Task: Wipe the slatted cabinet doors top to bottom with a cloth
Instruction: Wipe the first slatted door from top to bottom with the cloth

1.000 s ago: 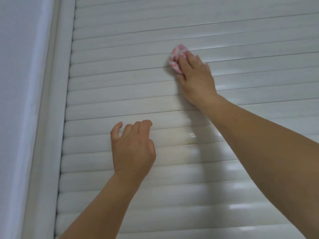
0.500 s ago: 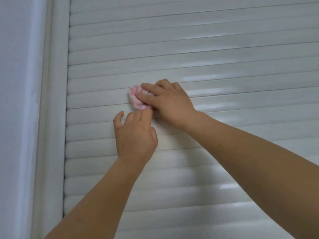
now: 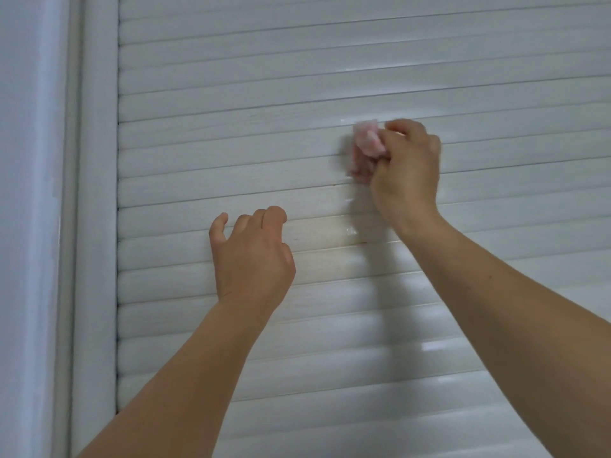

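Change: the right hand (image 3: 405, 166) is now sitting well to the right of the left hand, after being just above it half a second ago, and the cloth has travelled with it; the left hand is staying on nearly the same slat.
Cloth: one pink-and-white cloth (image 3: 367, 140) is lying bunched against the slatted door (image 3: 205, 153), in the upper right part of the view.
Right hand: its fingers are curling round the cloth and pressing it to the slats; the fingertips are hiding behind the fabric.
Left hand: the left hand (image 3: 251, 256) is resting lower and to the left, fingers bent, tips touching a slat and holding nothing.
Count: two hands, two bare forearms, one cloth, one door panel of many horizontal slats.
Frame: one white upright frame strip (image 3: 97, 226) is running down the door's left edge, with a pale wall (image 3: 29, 226) beside it.
Hard to see: the cloth is blurring, so its pattern is barely showing; both forearms are being cut off at the picture's bottom and right edges; glossy patches are shining on the slats near the cloth.
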Available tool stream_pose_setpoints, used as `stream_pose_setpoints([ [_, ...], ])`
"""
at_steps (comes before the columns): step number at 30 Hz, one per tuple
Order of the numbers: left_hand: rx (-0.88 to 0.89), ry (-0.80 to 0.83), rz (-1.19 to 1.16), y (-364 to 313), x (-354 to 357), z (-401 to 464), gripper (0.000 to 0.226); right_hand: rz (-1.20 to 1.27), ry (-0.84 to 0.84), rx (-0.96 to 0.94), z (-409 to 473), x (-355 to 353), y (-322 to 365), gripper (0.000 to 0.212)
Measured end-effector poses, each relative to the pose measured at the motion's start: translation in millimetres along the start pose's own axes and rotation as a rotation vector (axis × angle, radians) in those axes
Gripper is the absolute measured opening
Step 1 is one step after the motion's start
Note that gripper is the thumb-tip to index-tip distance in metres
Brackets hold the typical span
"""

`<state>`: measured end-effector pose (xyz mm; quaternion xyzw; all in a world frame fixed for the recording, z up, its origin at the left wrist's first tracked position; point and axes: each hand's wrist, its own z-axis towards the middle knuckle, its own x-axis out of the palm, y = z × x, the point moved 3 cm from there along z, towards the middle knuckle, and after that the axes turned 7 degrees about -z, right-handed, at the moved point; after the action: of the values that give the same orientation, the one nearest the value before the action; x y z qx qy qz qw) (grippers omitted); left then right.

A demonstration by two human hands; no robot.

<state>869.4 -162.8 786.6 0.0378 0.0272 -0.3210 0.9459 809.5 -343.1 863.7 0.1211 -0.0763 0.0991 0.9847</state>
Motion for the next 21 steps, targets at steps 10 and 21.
stream_pose_setpoints([
  [10,0.095,-0.114,0.002,5,-2,-8,0.021,-0.272,0.166,-0.628,-59,47,47,0.045],
  [21,-0.006,-0.05,-0.011,-2,0,-11,0.025,-0.469,0.241,-0.303,-25,-9,-42,0.03],
])
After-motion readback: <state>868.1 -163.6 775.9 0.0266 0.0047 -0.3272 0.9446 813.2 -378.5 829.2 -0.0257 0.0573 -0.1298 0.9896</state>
